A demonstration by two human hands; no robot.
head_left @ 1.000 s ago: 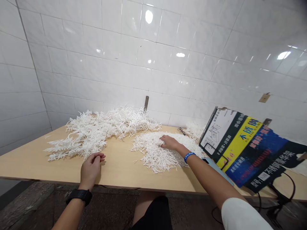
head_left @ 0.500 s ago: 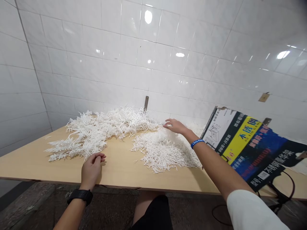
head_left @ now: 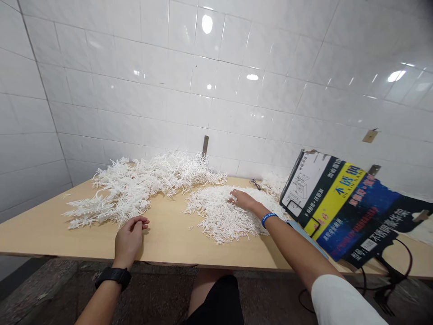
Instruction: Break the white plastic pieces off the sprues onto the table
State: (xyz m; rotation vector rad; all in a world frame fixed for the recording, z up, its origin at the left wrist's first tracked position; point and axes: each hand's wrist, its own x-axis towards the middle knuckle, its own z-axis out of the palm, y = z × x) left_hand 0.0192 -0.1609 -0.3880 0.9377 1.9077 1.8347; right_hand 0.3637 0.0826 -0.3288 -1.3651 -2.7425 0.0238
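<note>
My left hand rests near the table's front edge, fingers curled together. Whatever may be inside them is hidden. Just beyond it spreads a heap of white, branching, twig-like pieces, apparently plastic. On its right, a second pile holds short, thin white pieces lying loose. My right hand is at the top of this pile, fingers bent down and closed around some of the short white pieces at the fingertips.
A printed cardboard panel leans at the right, with dark cables under it. Behind my right hand lie a small dark looped item and more white pieces. A tiled wall bounds the wooden table at the back.
My right hand has come down from above the short white pieces into the pile, its fingers curling in. Pieces blurred beneath it earlier now lie still. My left hand stays put.
</note>
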